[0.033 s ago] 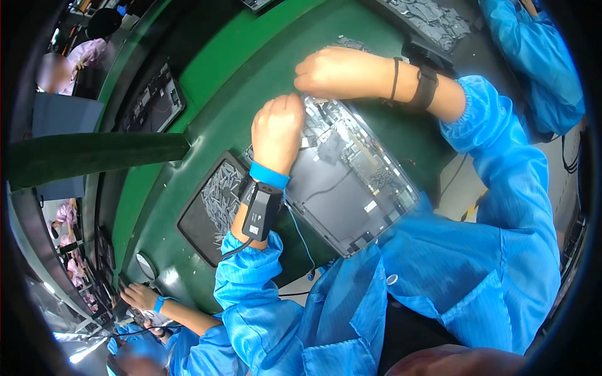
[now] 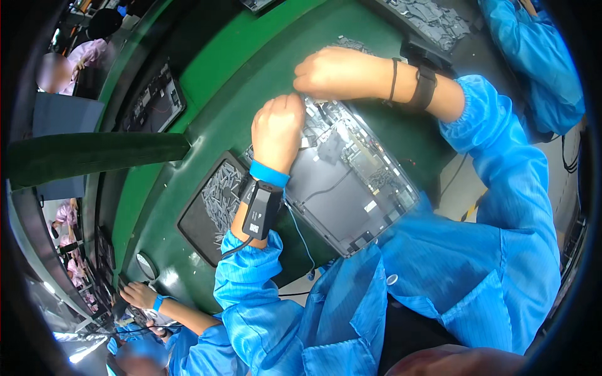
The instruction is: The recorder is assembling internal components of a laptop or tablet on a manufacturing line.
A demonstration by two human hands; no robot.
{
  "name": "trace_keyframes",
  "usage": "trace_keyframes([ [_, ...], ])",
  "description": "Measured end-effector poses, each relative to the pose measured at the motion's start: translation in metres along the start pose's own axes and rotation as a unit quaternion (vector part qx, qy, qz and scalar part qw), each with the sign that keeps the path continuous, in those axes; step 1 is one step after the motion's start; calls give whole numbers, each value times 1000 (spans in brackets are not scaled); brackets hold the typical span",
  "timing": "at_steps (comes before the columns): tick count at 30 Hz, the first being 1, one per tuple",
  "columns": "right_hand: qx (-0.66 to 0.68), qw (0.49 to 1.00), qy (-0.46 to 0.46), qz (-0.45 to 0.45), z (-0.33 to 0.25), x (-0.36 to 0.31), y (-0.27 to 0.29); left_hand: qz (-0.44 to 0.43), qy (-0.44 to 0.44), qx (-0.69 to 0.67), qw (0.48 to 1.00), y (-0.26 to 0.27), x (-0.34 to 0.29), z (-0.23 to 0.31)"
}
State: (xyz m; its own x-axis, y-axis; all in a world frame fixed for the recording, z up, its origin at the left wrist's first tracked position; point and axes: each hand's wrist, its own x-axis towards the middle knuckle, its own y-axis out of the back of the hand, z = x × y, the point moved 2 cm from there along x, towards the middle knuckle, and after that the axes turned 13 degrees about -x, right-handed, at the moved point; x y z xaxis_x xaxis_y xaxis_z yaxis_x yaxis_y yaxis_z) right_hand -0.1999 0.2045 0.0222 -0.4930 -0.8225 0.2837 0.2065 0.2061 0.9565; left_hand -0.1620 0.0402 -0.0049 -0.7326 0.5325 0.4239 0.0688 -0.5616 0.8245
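Observation:
A grey opened device [image 2: 351, 188] with bare circuit boards and a thin black wire lies on the green bench [image 2: 238, 56] in front of me. My left hand [image 2: 278, 128] is curled into a fist over the device's far left corner. My right hand [image 2: 332, 72] reaches in from the right, fingers bent down at the same far edge. The two hands almost touch there. Whatever sits between the fingers is hidden. The left wrist carries a blue strap [image 2: 269, 173] and a black box [image 2: 260, 210]; a black band [image 2: 423, 88] is on the right wrist.
A black tray [image 2: 194, 229] of small metal parts sits left of the device. Another tray of grey parts [image 2: 433, 19] is at the far right, another opened unit [image 2: 153, 103] at the far left. Co-workers in blue: a hand [image 2: 135, 294] lower left, a sleeve [image 2: 539, 56] upper right.

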Motion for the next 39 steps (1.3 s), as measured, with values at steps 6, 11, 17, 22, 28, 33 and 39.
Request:
trace_keyframes([
  [6,-45,999,17,-13,-7,10,-2,39,6,-16,999,19,-8,4],
  [11,37,996,-19,82,-28,-38,31,72,49,-62,994,41,-28,55],
  [17,80,996,-28,14,-60,-45,33,41,127,-56,989,43,-66,66],
  [22,112,991,-67,30,-60,-64,22,48,109,-125,985,21,-57,66],
  [28,-26,975,-39,219,-52,-70,35,60,283,-421,860,23,-21,36],
  [33,-136,973,-7,187,-51,-67,22,-46,294,-486,822,18,6,8],
  [39,-136,955,18,262,-43,-65,16,-60,316,-552,769,14,12,8],
])
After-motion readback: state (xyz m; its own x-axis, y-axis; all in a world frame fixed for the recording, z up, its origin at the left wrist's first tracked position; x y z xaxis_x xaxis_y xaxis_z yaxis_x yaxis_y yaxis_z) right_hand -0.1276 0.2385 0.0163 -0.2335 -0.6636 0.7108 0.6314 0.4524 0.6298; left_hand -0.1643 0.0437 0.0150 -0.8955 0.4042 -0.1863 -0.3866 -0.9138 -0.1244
